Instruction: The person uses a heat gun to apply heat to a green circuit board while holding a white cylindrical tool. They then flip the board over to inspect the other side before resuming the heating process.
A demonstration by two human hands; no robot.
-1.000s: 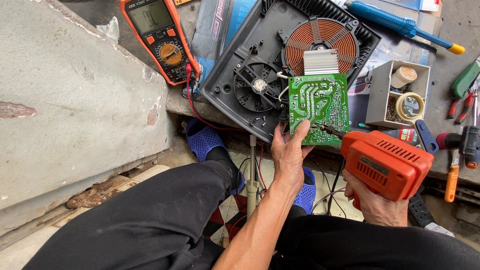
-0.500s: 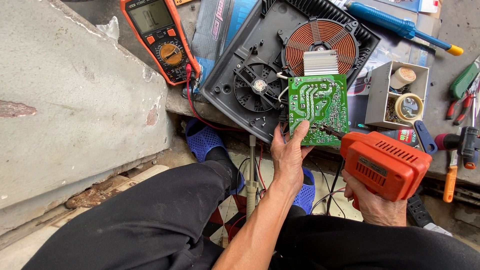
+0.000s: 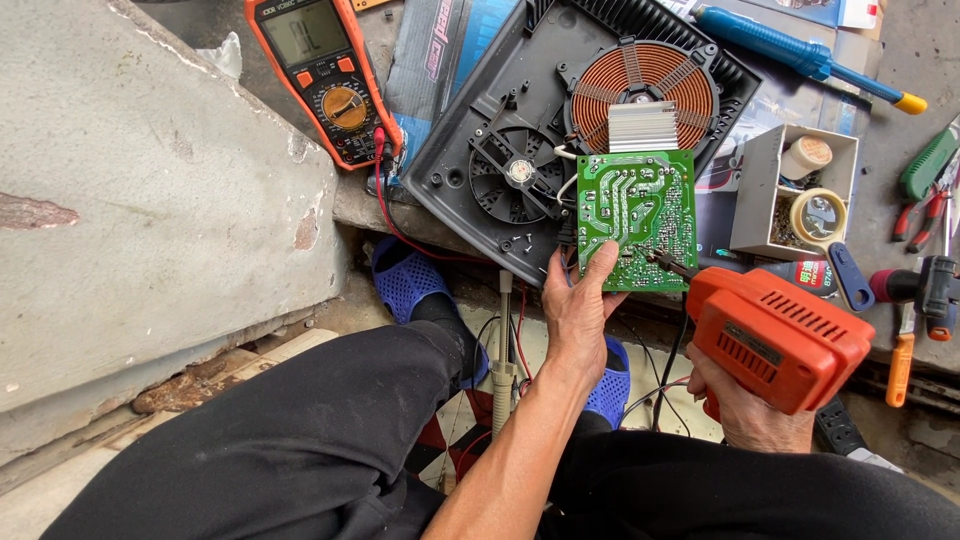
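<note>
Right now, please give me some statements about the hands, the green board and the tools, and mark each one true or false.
1. The left hand holds the green circuit board by its lower edge. True.
2. The right hand grips a blue tool. False: it is an orange soldering gun.
3. The gun's tip touches the board. True.
4. The multimeter lies right of the board. False: it lies to the left.
5. The fan sits inside the black casing. True.

The left hand (image 3: 580, 305) reaches far out, arm straight, fingers and thumb pinched together. The right hand (image 3: 745, 410) stays near the body on the right, fingers curled tight.
</note>
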